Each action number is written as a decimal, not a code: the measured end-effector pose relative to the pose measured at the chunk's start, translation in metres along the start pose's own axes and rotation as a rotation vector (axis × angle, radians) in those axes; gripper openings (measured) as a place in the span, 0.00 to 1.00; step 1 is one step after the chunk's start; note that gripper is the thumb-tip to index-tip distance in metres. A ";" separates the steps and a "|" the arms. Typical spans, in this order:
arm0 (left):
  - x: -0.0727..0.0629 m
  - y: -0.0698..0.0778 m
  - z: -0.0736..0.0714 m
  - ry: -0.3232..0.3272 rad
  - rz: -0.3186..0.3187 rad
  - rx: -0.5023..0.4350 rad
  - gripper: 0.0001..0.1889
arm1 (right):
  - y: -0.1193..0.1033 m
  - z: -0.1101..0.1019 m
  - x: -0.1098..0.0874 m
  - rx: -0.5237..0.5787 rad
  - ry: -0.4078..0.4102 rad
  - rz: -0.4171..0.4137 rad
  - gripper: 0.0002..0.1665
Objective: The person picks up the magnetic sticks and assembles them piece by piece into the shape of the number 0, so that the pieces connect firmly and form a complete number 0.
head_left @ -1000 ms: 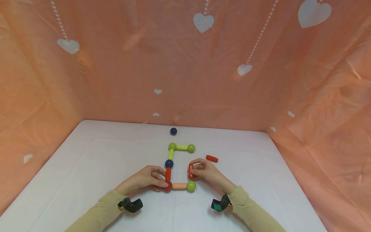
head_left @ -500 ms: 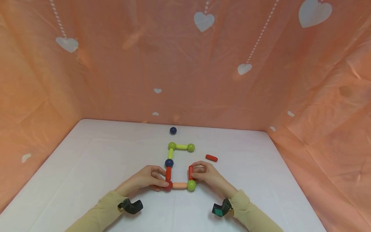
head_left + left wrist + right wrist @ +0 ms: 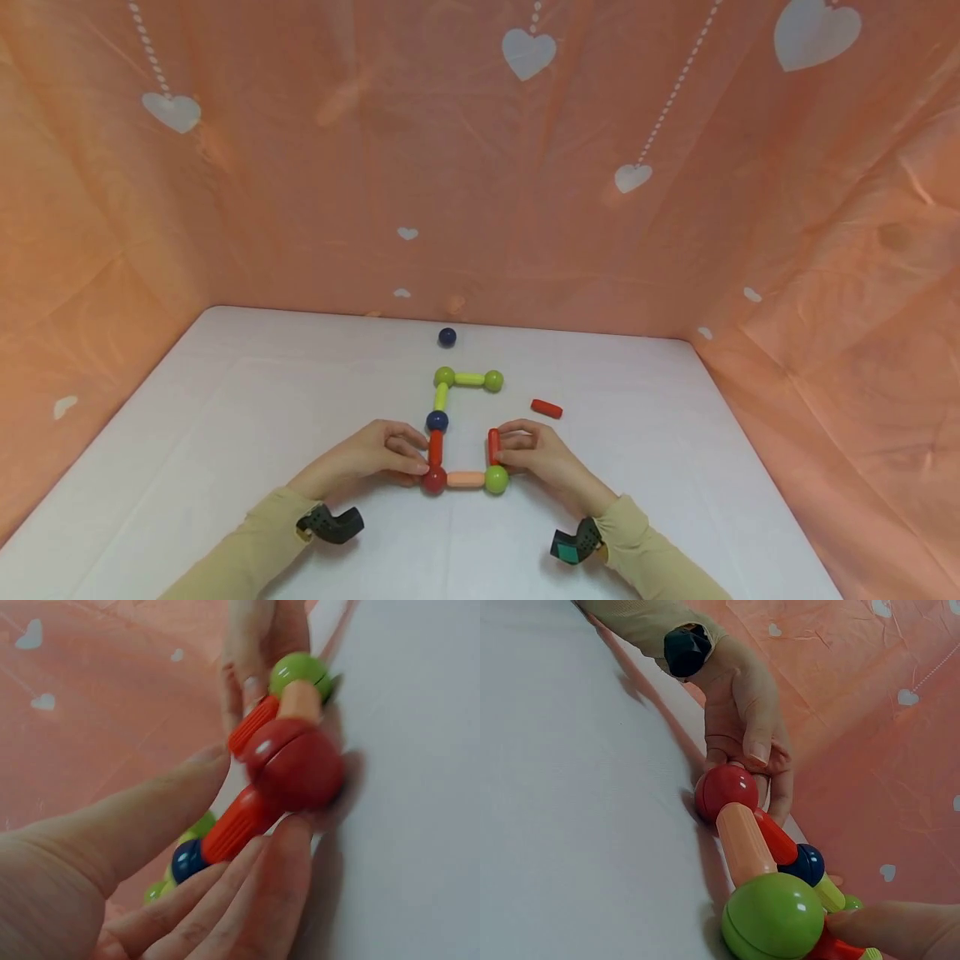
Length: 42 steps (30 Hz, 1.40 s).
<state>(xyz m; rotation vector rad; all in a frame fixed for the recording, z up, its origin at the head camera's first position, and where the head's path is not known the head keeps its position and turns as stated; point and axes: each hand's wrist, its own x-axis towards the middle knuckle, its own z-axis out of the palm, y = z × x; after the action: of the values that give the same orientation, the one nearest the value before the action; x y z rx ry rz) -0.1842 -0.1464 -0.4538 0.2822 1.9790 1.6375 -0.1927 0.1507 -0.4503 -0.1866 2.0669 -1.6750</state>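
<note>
A chain of balls and rods lies on the table. My left hand (image 3: 384, 450) is beside its red ball (image 3: 435, 479) and first red rod (image 3: 436, 448); in the left wrist view the thumb stands away from the ball, and fingertips lie close against it. A peach rod (image 3: 466, 479) joins the red ball to a green ball (image 3: 496, 479). My right hand (image 3: 542, 454) pinches a second red rod (image 3: 493, 446), whose near end meets that green ball. Farther up the chain are a blue ball (image 3: 437, 421), yellow-green rods (image 3: 469, 379) and two more green balls (image 3: 445, 377).
A loose red rod (image 3: 547, 408) lies right of the chain, beyond my right hand. A dark blue ball (image 3: 447, 337) sits by itself near the far edge of the white table (image 3: 300, 358). A peach-orange cloth (image 3: 360, 183) with white hearts surrounds the table.
My right hand has brought the red rod down toward me, onto the green ball. My left thumb and fingers have come off the top of the red ball, and that hand has shifted slightly left.
</note>
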 end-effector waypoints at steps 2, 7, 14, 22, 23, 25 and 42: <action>0.004 0.002 -0.008 0.000 0.019 0.028 0.25 | 0.000 0.000 -0.001 0.006 0.001 0.004 0.26; 0.021 0.017 -0.029 0.091 0.055 0.091 0.27 | 0.002 0.000 0.000 0.003 -0.003 -0.006 0.26; 0.074 0.032 -0.063 0.241 0.242 0.096 0.32 | 0.003 -0.001 0.000 0.009 -0.008 0.003 0.26; 0.127 0.035 -0.074 0.360 0.356 0.064 0.37 | 0.002 -0.003 -0.002 0.025 -0.015 -0.005 0.26; 0.130 0.036 -0.074 0.364 0.348 0.060 0.37 | 0.002 -0.002 -0.002 0.033 -0.020 -0.008 0.26; 0.136 0.036 -0.074 0.368 0.326 0.059 0.37 | 0.001 -0.002 -0.002 0.052 -0.031 -0.007 0.26; 0.164 0.033 -0.060 0.384 0.324 0.176 0.29 | 0.002 -0.001 -0.002 0.053 -0.020 0.002 0.26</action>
<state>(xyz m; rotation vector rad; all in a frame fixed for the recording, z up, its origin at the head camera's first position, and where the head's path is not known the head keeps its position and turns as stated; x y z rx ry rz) -0.3573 -0.1086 -0.4613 0.3953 2.4790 1.8246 -0.1910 0.1528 -0.4519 -0.1832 2.0057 -1.7180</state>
